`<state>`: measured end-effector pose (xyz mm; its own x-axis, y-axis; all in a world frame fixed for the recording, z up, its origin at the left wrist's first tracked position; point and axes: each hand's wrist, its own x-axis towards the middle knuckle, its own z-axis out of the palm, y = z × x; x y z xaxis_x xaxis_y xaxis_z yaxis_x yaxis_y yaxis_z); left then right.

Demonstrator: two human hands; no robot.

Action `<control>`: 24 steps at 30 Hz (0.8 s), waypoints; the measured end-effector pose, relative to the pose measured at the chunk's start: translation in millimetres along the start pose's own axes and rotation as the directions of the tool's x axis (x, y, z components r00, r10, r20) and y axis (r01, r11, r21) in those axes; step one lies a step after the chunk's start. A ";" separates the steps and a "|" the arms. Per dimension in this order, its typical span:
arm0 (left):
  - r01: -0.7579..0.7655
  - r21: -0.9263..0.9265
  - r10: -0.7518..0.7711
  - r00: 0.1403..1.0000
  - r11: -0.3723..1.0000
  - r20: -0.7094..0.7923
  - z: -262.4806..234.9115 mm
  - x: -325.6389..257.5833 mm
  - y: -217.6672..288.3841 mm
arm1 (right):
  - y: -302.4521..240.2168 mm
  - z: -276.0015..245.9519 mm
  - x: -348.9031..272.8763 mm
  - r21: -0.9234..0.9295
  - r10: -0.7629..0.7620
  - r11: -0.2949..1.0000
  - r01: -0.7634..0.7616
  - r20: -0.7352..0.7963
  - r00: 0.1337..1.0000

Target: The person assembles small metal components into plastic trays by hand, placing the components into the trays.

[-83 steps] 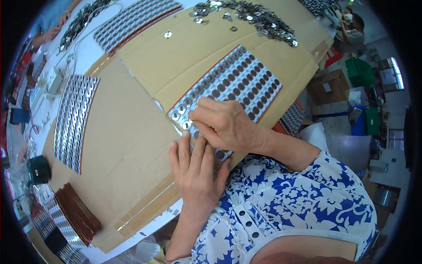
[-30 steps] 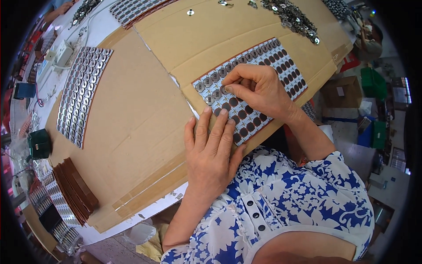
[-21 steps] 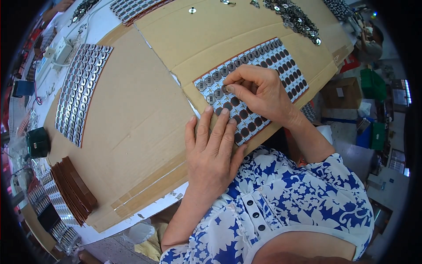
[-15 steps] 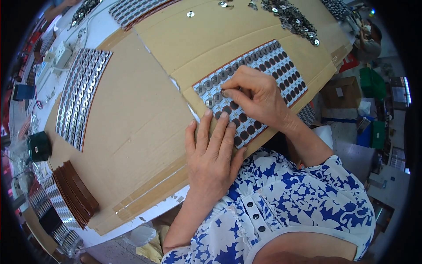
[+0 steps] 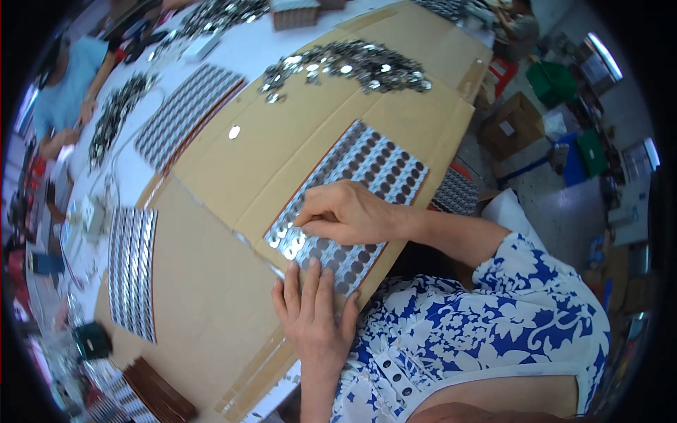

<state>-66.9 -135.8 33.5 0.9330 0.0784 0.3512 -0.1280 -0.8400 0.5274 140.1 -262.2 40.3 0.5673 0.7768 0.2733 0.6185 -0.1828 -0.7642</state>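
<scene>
The right hand [image 5: 350, 213] has its fingers [image 5: 308, 215] pinched together over a small shiny disc, too small to make out clearly, on the near end of a grid tray [image 5: 349, 203] of dark round holes. The left hand [image 5: 314, 316] lies flat, fingers spread, on the tray's near corner. The tray lies on brown cardboard [image 5: 211, 296] covering the worktop, with a pile of shiny discs [image 5: 345, 63] well beyond.

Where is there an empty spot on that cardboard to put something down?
Bare brown cardboard lies between the left hand and the shiny strip tray. More sits between the dotted tray and the heap of silver discs. Under the right hand it is crowded.
</scene>
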 end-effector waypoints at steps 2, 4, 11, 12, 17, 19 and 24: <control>-0.034 0.030 0.034 0.999 0.999 -0.006 2.9 -3.7 1.3 | 9.0 -24.8 23.4 0.163 0.124 0.979 -0.125 0.015 0.992; -0.053 0.059 0.054 0.998 0.997 -0.019 8.4 -6.8 5.5 | 64.9 -47.2 64.3 -0.160 -0.060 0.987 0.026 -0.213 0.975; -0.029 0.102 0.030 1.000 0.994 -0.004 15.1 -11.8 8.2 | 166.6 -91.9 133.0 -0.566 0.079 0.767 -0.303 -0.385 0.920; -0.018 0.099 0.019 1.000 0.995 -0.009 13.5 -11.5 8.5 | 178.2 -88.4 132.2 -0.505 -0.021 0.847 -0.163 -0.338 0.941; -0.013 0.096 0.015 1.000 0.995 -0.024 8.8 -16.1 0.6 | 119.3 -66.8 101.2 -0.338 -0.114 0.938 0.074 -0.099 0.989; 0.010 0.115 -0.008 1.000 0.993 -0.022 7.9 -16.0 -0.3 | 109.7 -70.0 86.5 -0.046 -0.105 0.994 0.100 -0.122 0.987; -0.052 -0.022 0.051 0.997 0.998 -0.064 2.3 1.7 -0.6 | 88.5 -88.1 57.6 0.230 0.243 0.950 -0.210 -0.126 0.962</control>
<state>-64.5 -136.4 32.0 0.9019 0.0700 0.4262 -0.1837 -0.8308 0.5253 275.4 -286.7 39.9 0.7645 0.6268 0.1505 0.3433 -0.1982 -0.9181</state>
